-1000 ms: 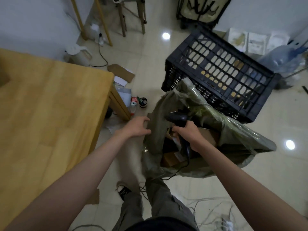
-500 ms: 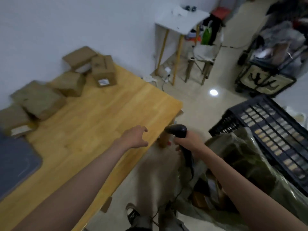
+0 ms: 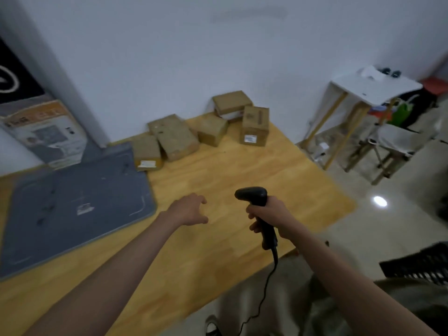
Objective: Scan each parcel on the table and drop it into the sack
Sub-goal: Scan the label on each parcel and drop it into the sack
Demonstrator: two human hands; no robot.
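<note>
While the frame is motion-blurred throughout, parcel labels can't be read and small items on the white side table (image 3: 374, 89) at right can't be identified. Sack (image 3: 412, 309) is cut off at bottom-right corner; only an olive-green part shows, contents not visible. Black crate (image 3: 419, 265) also cropped at right edge, contents can't be made out.

Surface: wooden table (image 3: 218, 238), light grain, set against a white wall. Grey mat (image 3: 72, 204) covers the left part. Printed box (image 3: 46, 134) stands at the mat's far-left corner, by the wall. Floor to the right is glossy tile w/ a light reflection; a chair stands beyond the side table.

Parcels (image 3: 173, 137): five brown cartons grouped at table's far edge by the wall, touching or just beside each other; one leans on its neighbour, the rightmost stands upright w/ white label facing fwd. One carton overlaps the mat's far corner.

Left hand (image 3: 188, 210): above the table, fingers spread and loosely curved, holding nothing, well short of the parcels.

Right hand (image 3: 271, 218): fingers wrapped round handle of black scanner (image 3: 253, 196), head pointing left, cable hanging down off table edge.
</note>
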